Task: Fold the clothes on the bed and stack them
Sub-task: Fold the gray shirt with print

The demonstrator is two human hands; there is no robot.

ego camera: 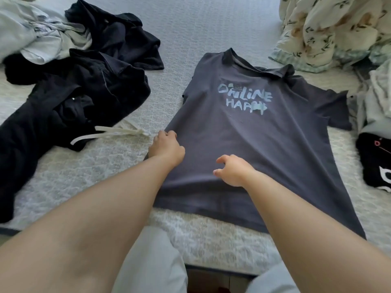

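Two bare forearms reach forward from the bottom of the view over pale grey trousers and onto the bed (190, 34), whose cover is a light, quilted fabric with a fine woven pattern. Spread front-up on it lies a slate-grey T-shirt (264, 144) — soft, matte cotton, collar away from the person, hem nearest them. Pale blue brush-style lettering across the chest reads "ONLINE" above a partly smeared word beginning "HAPP". Its right-side sleeve lies out flat; the other sleeve looks tucked in along the straight edge.

The left hand (166, 148) sits at the shirt's left edge with fingers curled down onto the fabric, pinching that edge. The right hand (232, 170) is over the lower middle of the shirt, fingers loosely curled and parted, holding nothing; whether it touches the cloth cannot be told.

Left of the shirt sprawls a crumpled heap of dark clothes (84, 85) with a white drawstring (110, 133) trailing out, and pale garments (31, 32) bunched behind it. At the far right sits a rumpled leaf-print blanket (334, 26) — and below it a black garment with white print (376, 163).
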